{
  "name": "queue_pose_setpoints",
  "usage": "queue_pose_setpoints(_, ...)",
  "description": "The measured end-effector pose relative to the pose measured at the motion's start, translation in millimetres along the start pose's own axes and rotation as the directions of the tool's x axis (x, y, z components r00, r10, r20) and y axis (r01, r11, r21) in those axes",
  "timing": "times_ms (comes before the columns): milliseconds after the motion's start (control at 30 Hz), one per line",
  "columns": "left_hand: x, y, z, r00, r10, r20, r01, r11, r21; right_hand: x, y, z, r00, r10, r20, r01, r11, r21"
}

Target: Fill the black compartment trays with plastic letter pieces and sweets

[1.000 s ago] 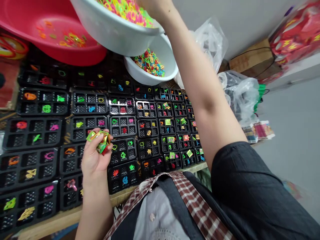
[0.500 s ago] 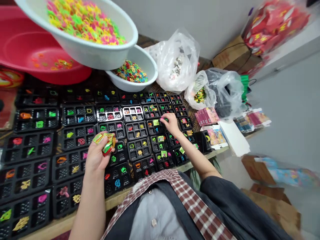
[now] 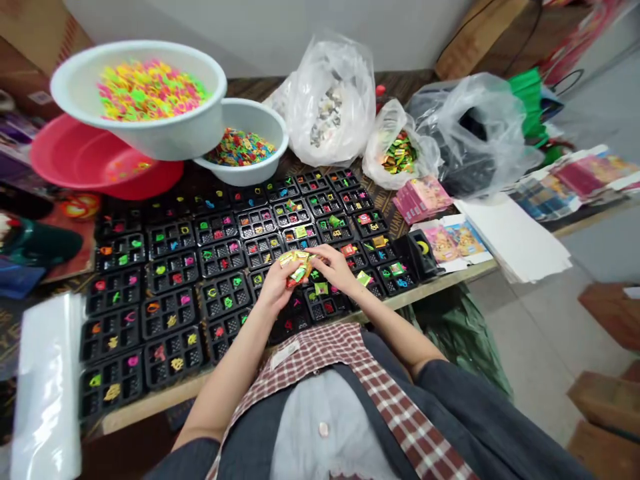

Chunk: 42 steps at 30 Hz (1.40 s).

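My left hand (image 3: 275, 285) is closed around a bunch of small wrapped packets (image 3: 299, 261), shiny green, yellow and red. The fingers of my right hand (image 3: 338, 268) are pinched at the right side of this bunch, touching it. Both hands are over rows of black compartment trays (image 3: 173, 311). Small coloured plastic pieces, some ring-shaped, lie in the tray compartments. Several trays on the right also hold a wrapped packet, such as a green packet (image 3: 321, 288) just below my right hand. My hands hide the trays directly under them.
Behind the trays stand a large pale tub (image 3: 150, 137) of coloured pieces, a smaller pale tub (image 3: 245, 175) and a red basin (image 3: 75, 150). Plastic bags (image 3: 327, 67), including a bag of packets (image 3: 380, 163), stand right of them. Printed cards (image 3: 420, 198) and white sheets (image 3: 515, 233) lie rightward.
My right hand has come back from a tray to the packets in my left hand. My left hand has moved right, towards it. The camera view has shifted.
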State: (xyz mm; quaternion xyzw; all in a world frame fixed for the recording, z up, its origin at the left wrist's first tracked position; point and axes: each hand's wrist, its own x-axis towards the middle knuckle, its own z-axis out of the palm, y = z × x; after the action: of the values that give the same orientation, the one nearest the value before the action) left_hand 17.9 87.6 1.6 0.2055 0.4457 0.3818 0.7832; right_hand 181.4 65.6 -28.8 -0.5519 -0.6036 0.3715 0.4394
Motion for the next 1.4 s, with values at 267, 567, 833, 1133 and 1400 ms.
queue_pose_setpoints(267,11,-42,30.3,0.982,0.188,0.028,-0.190,0.962,0.197,-27,8,-23,0.963,0.249,-0.106,-0.208,0.931,0.299)
queue_pose_setpoints(567,45,-44,62.9,0.997,-0.075,0.012,0.073,0.991,0.112,36,53,-112,0.900,0.151,-0.408,-0.112,0.987,0.118)
queue_pose_setpoints(833,97,-11,88.3,0.986,-0.165,-0.008,0.165,0.986,-0.017,154,117,-150,0.839,0.098,-0.535,-0.287,0.916,-0.282)
queue_pose_setpoints(1133,157,8,94.8,0.997,0.058,-0.046,-0.059,0.998,-0.018,158,126,-148,0.864,0.039,-0.503,-0.311,0.827,-0.469)
queue_pose_setpoints(1400,171,5,89.7,0.992,0.125,0.017,-0.125,0.992,-0.007,141,78,-94,0.994,0.041,-0.101,-0.049,0.995,-0.087)
